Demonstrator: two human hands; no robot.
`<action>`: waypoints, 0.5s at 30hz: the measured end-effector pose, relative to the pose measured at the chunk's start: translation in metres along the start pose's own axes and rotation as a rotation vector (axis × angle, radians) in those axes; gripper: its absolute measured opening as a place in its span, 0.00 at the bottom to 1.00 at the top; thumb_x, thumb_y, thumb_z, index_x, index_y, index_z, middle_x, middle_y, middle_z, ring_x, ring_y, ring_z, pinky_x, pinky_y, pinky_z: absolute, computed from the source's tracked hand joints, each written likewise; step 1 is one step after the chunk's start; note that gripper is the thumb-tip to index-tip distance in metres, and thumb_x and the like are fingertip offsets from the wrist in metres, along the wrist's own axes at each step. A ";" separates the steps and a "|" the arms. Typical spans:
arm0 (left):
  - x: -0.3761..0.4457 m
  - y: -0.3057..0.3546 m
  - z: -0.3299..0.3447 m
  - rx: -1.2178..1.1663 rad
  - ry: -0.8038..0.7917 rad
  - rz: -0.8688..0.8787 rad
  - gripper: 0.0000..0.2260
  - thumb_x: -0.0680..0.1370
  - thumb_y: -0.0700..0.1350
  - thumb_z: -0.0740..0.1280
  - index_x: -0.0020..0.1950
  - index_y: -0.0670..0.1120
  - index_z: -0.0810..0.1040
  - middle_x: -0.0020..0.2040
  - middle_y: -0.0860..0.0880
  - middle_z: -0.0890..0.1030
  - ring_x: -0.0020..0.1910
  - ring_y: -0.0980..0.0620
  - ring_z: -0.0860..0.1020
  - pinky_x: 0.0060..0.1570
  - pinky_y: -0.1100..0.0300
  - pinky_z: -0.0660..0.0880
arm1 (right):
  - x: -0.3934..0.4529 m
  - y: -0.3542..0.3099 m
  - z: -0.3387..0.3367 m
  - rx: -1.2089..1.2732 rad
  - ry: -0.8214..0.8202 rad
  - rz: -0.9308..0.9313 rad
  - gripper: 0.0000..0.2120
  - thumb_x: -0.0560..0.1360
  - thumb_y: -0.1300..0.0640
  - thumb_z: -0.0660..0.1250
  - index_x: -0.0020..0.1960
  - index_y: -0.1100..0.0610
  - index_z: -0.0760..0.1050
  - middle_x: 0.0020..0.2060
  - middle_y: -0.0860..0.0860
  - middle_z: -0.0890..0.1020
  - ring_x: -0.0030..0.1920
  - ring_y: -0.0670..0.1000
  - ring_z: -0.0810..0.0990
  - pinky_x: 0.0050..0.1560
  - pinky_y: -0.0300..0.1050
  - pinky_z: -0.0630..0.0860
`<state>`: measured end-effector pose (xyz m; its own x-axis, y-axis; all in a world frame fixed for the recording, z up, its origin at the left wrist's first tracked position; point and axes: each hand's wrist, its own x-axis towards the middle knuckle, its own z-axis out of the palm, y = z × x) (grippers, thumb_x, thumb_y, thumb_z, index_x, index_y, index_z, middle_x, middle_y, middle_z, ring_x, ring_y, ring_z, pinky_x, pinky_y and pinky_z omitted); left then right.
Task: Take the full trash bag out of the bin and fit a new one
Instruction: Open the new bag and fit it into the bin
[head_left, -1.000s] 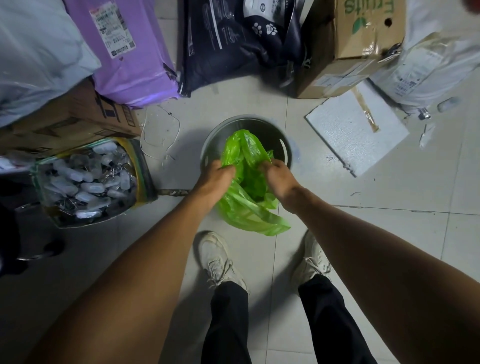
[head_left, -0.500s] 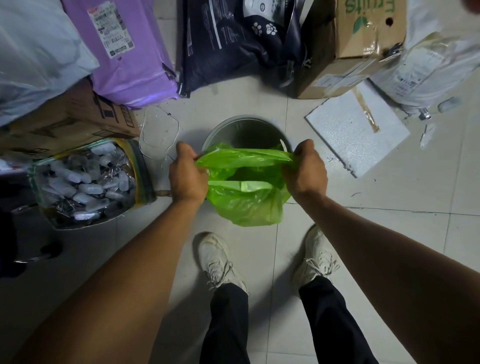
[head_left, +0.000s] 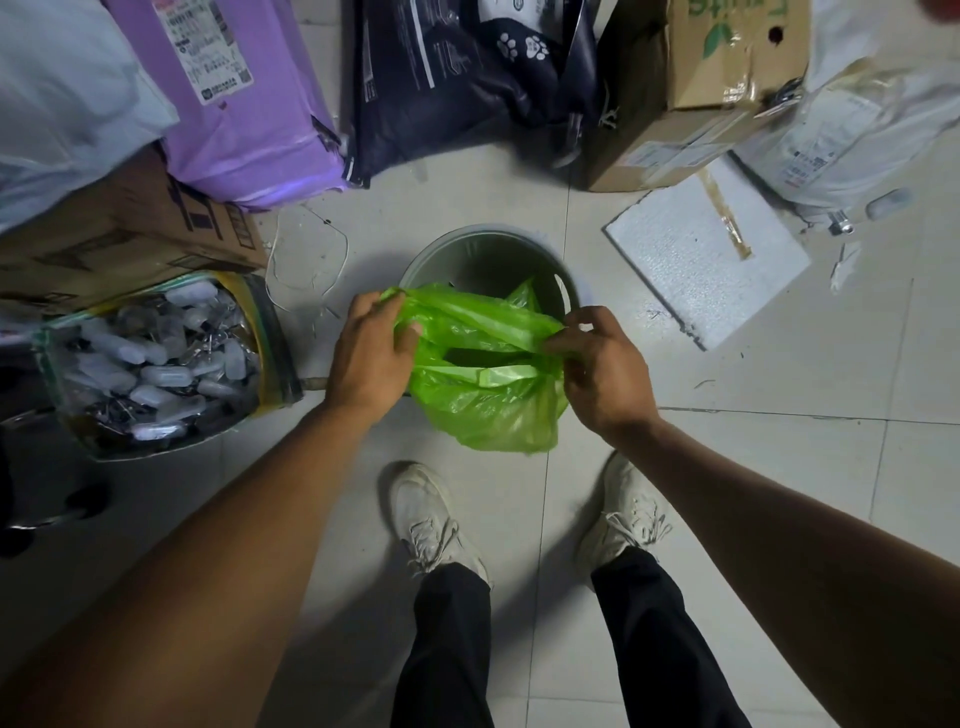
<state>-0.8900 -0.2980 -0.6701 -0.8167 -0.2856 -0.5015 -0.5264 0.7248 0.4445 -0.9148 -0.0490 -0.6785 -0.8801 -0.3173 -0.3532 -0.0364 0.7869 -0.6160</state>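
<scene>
Both the left hand (head_left: 371, 358) and right hand (head_left: 602, 366) pinch the green bag (head_left: 483, 374) at its mouth. The bag hides the bin's (head_left: 483, 249) near rim, and the bin's inside is too dark to read.

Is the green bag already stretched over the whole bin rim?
No: the bag hangs over the near side, gripped by both hands, while the bin far rim is bare.
</scene>
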 end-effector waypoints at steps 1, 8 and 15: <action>0.000 0.001 0.000 0.024 -0.034 0.002 0.26 0.77 0.49 0.68 0.72 0.41 0.69 0.71 0.43 0.67 0.67 0.43 0.71 0.67 0.56 0.66 | 0.001 -0.002 0.001 -0.001 0.013 -0.009 0.20 0.68 0.58 0.57 0.51 0.49 0.83 0.59 0.51 0.76 0.51 0.55 0.81 0.45 0.48 0.80; 0.007 -0.006 0.000 0.141 -0.186 0.039 0.53 0.62 0.53 0.81 0.77 0.45 0.53 0.77 0.47 0.51 0.74 0.47 0.62 0.70 0.53 0.65 | 0.016 -0.007 0.004 -0.129 -0.042 0.020 0.25 0.72 0.55 0.59 0.70 0.53 0.70 0.66 0.57 0.68 0.54 0.64 0.78 0.43 0.54 0.80; 0.023 -0.022 -0.008 0.257 -0.322 0.057 0.58 0.60 0.51 0.80 0.77 0.56 0.43 0.76 0.49 0.50 0.74 0.42 0.63 0.68 0.44 0.68 | 0.036 -0.003 -0.005 -0.140 -0.128 0.217 0.46 0.68 0.59 0.70 0.79 0.49 0.49 0.69 0.56 0.63 0.51 0.65 0.78 0.45 0.55 0.77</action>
<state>-0.8995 -0.3252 -0.6859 -0.7058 -0.0595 -0.7059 -0.3731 0.8783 0.2990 -0.9486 -0.0599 -0.6860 -0.8081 -0.1908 -0.5572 0.0734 0.9060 -0.4168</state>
